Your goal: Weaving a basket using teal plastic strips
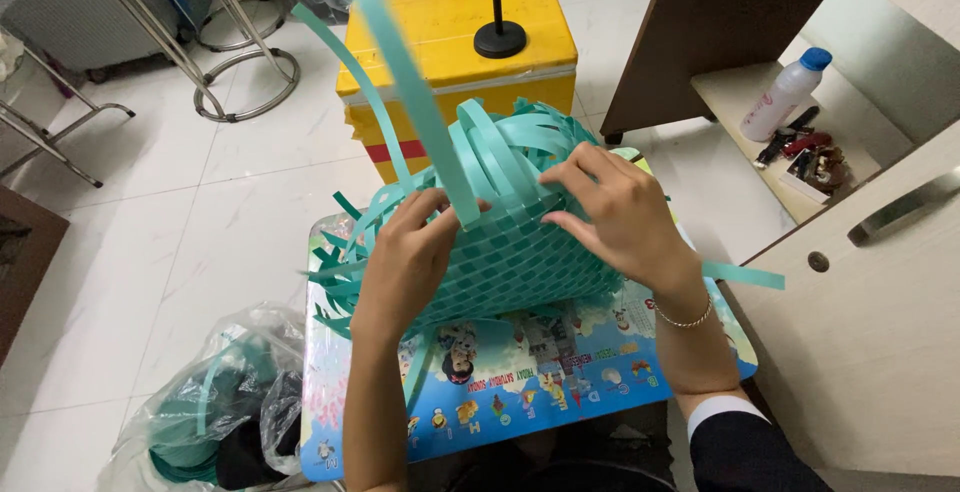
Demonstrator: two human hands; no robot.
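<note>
Mid-frame, your left hand (405, 262) pinches the long teal plastic strip (400, 62) — it runs up-left from your fingertips — while your right hand (615, 217) presses spread fingers on the teal woven strip basket (510, 252).

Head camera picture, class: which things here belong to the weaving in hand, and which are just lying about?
In the work:
- left hand, pinching a teal strip
- right hand, pressing on the woven teal basket
- small colourful table under the basket

Lying about:
- yellow box with phone stand
- white bottle on the shelf
- plastic bag on the floor
</note>
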